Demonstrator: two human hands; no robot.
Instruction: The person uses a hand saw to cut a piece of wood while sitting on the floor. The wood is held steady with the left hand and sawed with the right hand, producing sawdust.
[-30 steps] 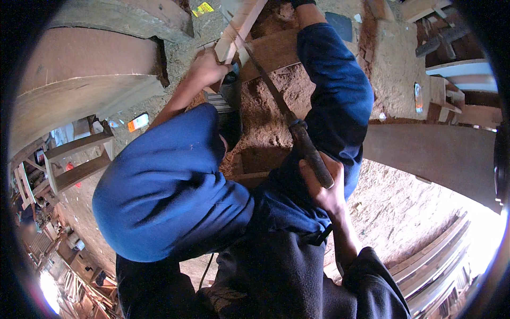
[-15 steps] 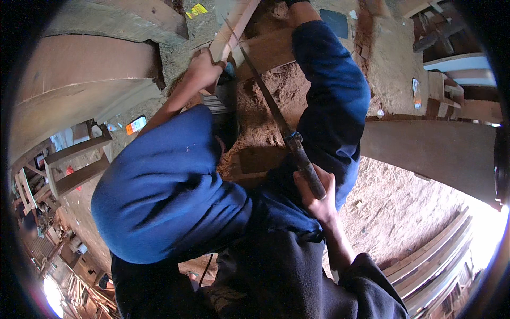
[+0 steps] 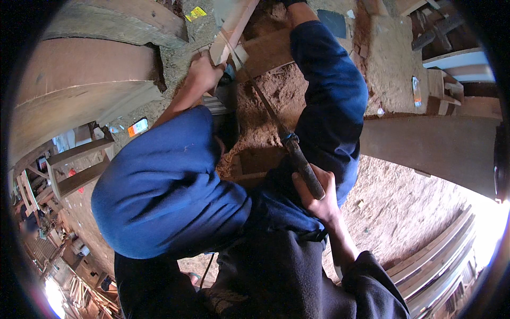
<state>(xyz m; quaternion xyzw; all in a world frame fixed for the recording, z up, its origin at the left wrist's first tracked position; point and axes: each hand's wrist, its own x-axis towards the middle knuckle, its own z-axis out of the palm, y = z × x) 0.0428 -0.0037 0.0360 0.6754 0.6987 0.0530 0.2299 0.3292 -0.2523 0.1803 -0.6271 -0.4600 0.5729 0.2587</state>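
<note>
My right hand is wrapped round the long dark handle of a handsaw, close to my lap. Its thin blade, seen nearly edge-on, slants up and left between my legs to a light wooden board. Where it meets the board, the blade crosses the surface at a slant. My left hand grips the near end of that board from its left side; some of the fingers are hidden beneath or behind it.
Sawdust lies between my blue-trousered legs, beside a wooden crosspiece. Thick timber beams stand at left, and a wide board at right. Stacked planks lie lower right. A yellow wrapper and an orange-and-white packet litter the ground.
The saw has shifted slightly, its blade turned more edge-on and its handle a little to the left. My left hand and the board stay nearly in place.
</note>
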